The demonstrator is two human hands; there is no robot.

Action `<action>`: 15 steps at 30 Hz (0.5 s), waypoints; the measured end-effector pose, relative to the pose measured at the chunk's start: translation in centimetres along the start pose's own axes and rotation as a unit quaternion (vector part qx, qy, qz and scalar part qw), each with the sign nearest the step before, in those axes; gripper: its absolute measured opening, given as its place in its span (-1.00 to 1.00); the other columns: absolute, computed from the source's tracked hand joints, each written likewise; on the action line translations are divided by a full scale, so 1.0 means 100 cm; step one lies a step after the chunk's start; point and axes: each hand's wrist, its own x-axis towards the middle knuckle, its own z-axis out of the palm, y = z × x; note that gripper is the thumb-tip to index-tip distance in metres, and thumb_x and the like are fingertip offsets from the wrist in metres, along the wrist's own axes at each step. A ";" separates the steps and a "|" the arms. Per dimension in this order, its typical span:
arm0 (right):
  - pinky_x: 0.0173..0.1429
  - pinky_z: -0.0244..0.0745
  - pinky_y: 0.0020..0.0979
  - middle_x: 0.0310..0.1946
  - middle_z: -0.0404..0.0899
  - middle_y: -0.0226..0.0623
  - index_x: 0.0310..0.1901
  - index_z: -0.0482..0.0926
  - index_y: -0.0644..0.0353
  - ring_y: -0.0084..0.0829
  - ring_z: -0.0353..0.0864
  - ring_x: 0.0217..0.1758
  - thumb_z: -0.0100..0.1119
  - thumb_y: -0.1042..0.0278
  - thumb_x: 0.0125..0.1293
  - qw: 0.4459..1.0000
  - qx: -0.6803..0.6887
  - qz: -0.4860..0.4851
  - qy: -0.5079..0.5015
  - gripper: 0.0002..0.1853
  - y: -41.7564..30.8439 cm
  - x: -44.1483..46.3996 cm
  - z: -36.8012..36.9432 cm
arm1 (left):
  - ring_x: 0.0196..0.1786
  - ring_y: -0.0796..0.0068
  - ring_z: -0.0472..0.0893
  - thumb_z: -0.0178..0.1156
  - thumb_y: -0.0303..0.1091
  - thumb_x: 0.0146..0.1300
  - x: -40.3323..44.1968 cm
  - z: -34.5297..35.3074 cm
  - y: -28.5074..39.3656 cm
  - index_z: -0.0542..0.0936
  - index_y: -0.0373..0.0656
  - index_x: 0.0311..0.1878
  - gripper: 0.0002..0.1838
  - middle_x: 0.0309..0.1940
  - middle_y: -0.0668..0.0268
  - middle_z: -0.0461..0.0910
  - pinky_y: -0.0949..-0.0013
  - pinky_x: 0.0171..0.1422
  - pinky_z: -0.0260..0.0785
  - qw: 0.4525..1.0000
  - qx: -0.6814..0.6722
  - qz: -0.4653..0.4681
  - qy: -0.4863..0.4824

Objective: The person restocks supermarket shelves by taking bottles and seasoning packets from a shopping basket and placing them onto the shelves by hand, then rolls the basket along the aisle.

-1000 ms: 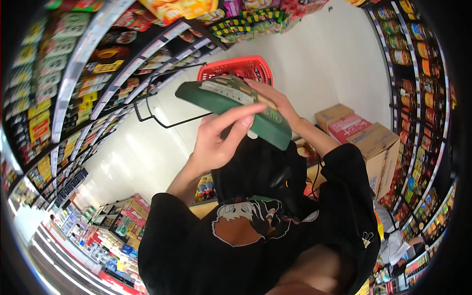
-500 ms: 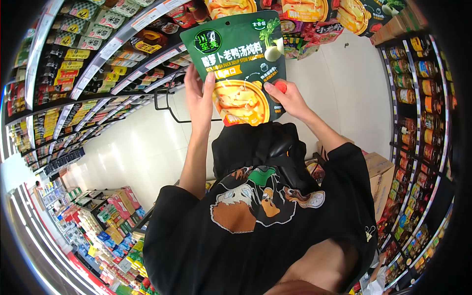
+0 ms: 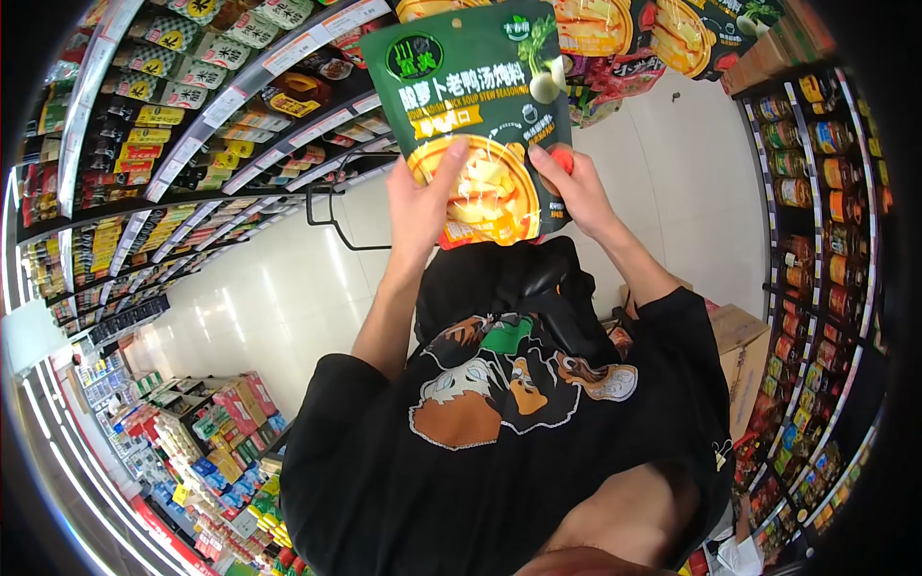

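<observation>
A green pouch of soup stew seasoning [image 3: 471, 106] with a yellow pot pictured on it is held upright, its printed front facing me. My left hand [image 3: 423, 197] grips its lower left side, thumb across the front over the pot picture. On the lower right side my right hand [image 3: 571, 187] holds the pouch, thumb on the front and the other fingers mostly behind it. The fingers behind the pouch are largely hidden. Below the pouch is a black bag [image 3: 504, 283] against my black shirt.
Shelves of packets and bottles [image 3: 206, 125] line the left. Jars [image 3: 831, 173] fill shelves at the right, with cardboard boxes [image 3: 740, 350] nearby. More pouches [image 3: 682, 38] hang at the top. A black wire frame [image 3: 331, 216] is left of the pouch.
The pouch was tilted nearly edge-on, then turned to show its front. Since then my left hand has shifted right, its thumb further across the front. The red basket is no longer visible.
</observation>
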 end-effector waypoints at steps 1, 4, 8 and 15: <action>-0.40 0.08 -0.55 -0.57 0.26 -0.65 -0.47 0.37 0.09 -0.77 0.16 -0.48 0.09 -0.01 0.53 1.000 -0.024 0.002 -0.015 -0.56 -0.004 0.000 -0.005 | -0.14 0.58 0.67 0.30 -0.30 0.39 0.001 0.001 0.004 0.59 -0.37 0.05 -0.67 -0.12 0.22 0.71 0.46 0.01 0.53 1.000 -0.010 0.000 0.002; -0.32 0.17 -0.58 -0.50 0.31 -0.63 -0.43 0.42 0.10 -0.76 0.22 -0.42 0.05 -0.06 0.54 0.999 0.027 -0.002 0.018 -0.55 -0.029 -0.003 0.005 | -0.15 0.59 0.68 0.30 -0.30 0.39 0.003 0.005 0.022 0.59 -0.38 0.04 -0.68 -0.12 0.22 0.71 0.47 -0.01 0.54 1.000 -0.025 0.012 0.009; -0.27 0.18 -0.59 -0.48 0.31 -0.65 -0.41 0.43 0.10 -0.75 0.21 -0.39 0.02 -0.08 0.55 0.999 -0.010 -0.040 0.000 -0.54 -0.036 0.005 -0.002 | -0.19 0.60 0.68 0.30 -0.34 0.39 0.007 0.009 0.033 0.62 -0.38 -0.01 -0.73 -0.17 0.25 0.72 0.47 -0.05 0.53 0.998 -0.021 0.057 0.014; 0.50 0.21 -0.19 0.42 0.26 -0.07 0.41 0.22 0.28 -0.16 0.27 0.49 0.30 0.42 0.34 0.879 -0.147 -0.413 0.189 -0.33 -0.074 0.064 -0.010 | -0.17 0.61 0.66 0.30 -0.35 0.39 0.061 0.016 0.020 0.61 -0.36 0.00 -0.73 -0.16 0.25 0.72 0.46 -0.04 0.53 0.988 0.033 0.150 -0.021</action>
